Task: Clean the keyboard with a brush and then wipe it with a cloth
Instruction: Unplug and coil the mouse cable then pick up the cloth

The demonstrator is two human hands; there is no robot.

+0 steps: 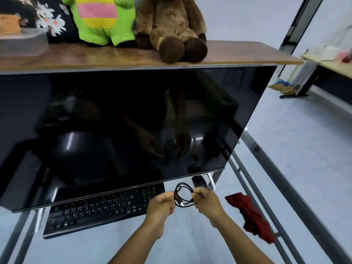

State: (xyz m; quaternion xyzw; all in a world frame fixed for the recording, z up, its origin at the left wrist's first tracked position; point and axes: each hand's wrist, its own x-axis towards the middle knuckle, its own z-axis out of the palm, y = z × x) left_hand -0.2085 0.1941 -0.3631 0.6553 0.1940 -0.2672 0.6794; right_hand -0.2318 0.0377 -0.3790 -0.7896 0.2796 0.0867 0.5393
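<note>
Gripping one cable, two hands

2 plush toys; 1 each: monitor, keyboard, mouse, cable, cloth.

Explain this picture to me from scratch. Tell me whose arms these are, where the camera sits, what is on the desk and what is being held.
There is no machine here. The two bare arms belong to a person, and the single camera is worn on their head, looking forward and down.

The left hand and right hand hold a coiled black cable between them, one on each side of the loop.

On the desk lies a black keyboard, partly under a large dark monitor. A black mouse sits just beyond the hands, and a red cloth lies crumpled to the right.

On the shelf above sit a green plush toy and a brown teddy bear. No brush is visible.
</note>
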